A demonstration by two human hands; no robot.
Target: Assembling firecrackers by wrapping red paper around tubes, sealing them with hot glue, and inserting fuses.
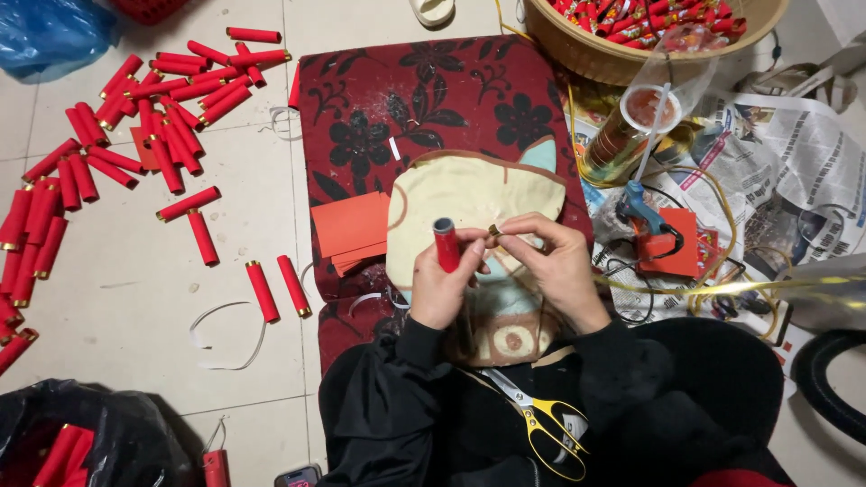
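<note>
Red tube (446, 243): a short paper cylinder, bright red, with a dark open end facing up; it stands nearly upright over the cream cushion (469, 194).
Left hand (442, 284): fingers wrapped closed around the lower half of the red tube, thumb on its side.
Right hand (555, 261): fingers pinched shut on a small gold strip (495, 231), held just beside the tube's upper part, near the left thumb; whether the strip touches the tube cannot be told.
Position: the tube sits between both hands, above the person's lap, over the red floral mat (406, 99).
Red paper sheets (350, 230): stacked on the mat, just left of the cushion.
Finished tubes (171, 108): many red tubes with gold ends, scattered on the floor to the left.
Scissors (541, 419): yellow-handled, lying on the black clothing in the lap.
Glue gun (642, 209): blue, resting on a red stand to the right, over newspaper (794, 153).
Basket (631, 45): woven, top right, filled with red pieces.
</note>
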